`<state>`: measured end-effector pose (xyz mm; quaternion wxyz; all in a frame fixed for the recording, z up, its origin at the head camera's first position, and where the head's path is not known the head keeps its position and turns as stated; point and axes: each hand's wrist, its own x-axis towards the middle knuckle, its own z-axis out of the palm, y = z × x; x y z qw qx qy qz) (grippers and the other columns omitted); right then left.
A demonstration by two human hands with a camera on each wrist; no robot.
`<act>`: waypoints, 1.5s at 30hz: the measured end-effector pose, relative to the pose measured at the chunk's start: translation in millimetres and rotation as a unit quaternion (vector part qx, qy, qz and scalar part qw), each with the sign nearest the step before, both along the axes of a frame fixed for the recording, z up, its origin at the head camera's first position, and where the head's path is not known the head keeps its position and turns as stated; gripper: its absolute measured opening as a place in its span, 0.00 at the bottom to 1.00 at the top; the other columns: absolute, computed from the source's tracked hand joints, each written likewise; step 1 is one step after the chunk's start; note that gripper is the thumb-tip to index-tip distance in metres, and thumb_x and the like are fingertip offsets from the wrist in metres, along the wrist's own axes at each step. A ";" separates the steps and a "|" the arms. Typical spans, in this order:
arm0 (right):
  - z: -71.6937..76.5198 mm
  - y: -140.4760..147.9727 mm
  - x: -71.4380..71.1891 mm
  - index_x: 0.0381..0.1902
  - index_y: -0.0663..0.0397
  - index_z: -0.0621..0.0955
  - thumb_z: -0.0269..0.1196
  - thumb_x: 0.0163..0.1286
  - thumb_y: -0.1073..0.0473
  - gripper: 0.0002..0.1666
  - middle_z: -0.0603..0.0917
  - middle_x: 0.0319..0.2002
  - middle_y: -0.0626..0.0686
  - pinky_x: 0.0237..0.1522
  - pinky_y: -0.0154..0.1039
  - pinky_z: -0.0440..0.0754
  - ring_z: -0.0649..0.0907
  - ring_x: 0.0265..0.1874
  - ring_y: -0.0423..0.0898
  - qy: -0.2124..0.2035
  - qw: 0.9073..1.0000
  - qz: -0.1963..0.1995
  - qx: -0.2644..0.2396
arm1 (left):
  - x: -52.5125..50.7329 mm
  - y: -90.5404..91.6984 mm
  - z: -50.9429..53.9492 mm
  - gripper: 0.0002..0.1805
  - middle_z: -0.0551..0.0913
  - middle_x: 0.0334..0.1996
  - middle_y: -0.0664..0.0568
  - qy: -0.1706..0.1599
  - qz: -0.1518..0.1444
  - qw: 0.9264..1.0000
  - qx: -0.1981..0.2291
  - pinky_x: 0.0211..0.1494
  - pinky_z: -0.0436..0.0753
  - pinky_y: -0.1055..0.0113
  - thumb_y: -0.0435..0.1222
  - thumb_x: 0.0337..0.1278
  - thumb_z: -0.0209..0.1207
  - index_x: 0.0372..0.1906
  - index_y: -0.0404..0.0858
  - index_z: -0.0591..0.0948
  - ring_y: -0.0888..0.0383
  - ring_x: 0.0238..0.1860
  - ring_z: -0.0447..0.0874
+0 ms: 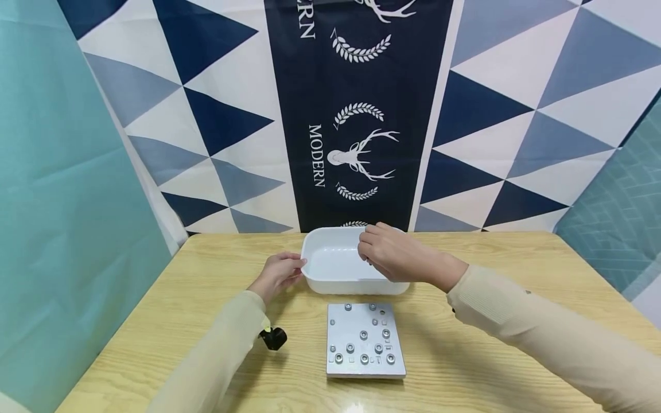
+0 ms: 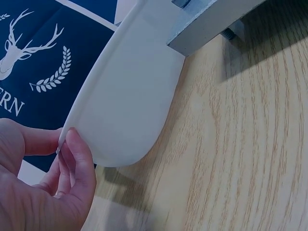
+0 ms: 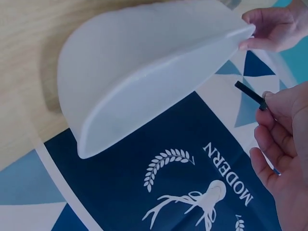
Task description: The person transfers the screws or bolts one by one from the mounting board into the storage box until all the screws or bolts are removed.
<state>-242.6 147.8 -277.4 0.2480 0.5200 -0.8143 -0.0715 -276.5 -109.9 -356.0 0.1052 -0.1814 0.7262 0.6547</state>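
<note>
- The black bolt (image 3: 249,94) is at the middle right of the right wrist view; its long thin part points to the upper left, with the other end in the fingers; it does not touch the tub
- The right hand (image 3: 284,134) pinches that bolt, thumb and finger together on one end; so the bolt sticks out to the upper left of the fingertips in that view; in the head view the hand hides most of it
- To do this bit well, I think a firm pinch is best; a thin bolt could twist or slip; a low, slow hand should stop it from bouncing if it falls
- The white tub (image 1: 356,287) is in the middle of the head view; the right hand looks to be over its right part, but I cannot tell how high
- The left hand (image 2: 53,178) is clamped on the tub's rim, at the lower left of the left wrist view; a gentle hold should be enough to stop sliding
- The metal plate (image 1: 343,335) lies just below the tub in the head view, with silver screws (image 1: 364,334) in it; best not to bump it with a sleeve; it sits on the wooden table (image 1: 222,261)
</note>
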 end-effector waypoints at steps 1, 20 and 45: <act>1.3 -0.7 -1.9 0.30 0.52 0.80 0.66 0.57 0.67 0.06 0.80 0.28 0.46 0.36 0.35 0.73 0.75 0.33 0.44 -0.003 1.000 -0.002 0.002 | -0.4 0.2 -0.5 0.17 0.79 0.45 0.45 0.000 0.001 1.000 0.001 0.46 0.82 0.71 0.33 0.61 0.60 0.54 0.35 0.77 0.60 0.36 0.77; -0.8 -6.1 -41.2 0.32 0.52 0.83 0.66 0.59 0.68 0.06 0.83 0.31 0.47 0.36 0.35 0.74 0.77 0.34 0.44 -0.080 0.993 -0.082 0.034 | -3.3 10.2 -7.8 0.17 0.78 0.41 0.47 -0.001 -0.025 1.000 0.009 0.39 0.81 0.74 0.32 0.60 0.61 0.53 0.34 0.77 0.60 0.35 0.77; -14.0 -44.6 -100.4 0.33 0.56 0.84 0.62 0.61 0.71 0.07 0.84 0.31 0.51 0.39 0.37 0.76 0.75 0.33 0.46 -0.117 0.989 -0.088 0.015 | 0.5 -2.5 -5.1 0.18 0.79 0.47 0.44 0.004 -0.010 1.000 0.004 0.36 0.81 0.76 0.33 0.61 0.60 0.56 0.35 0.77 0.59 0.38 0.79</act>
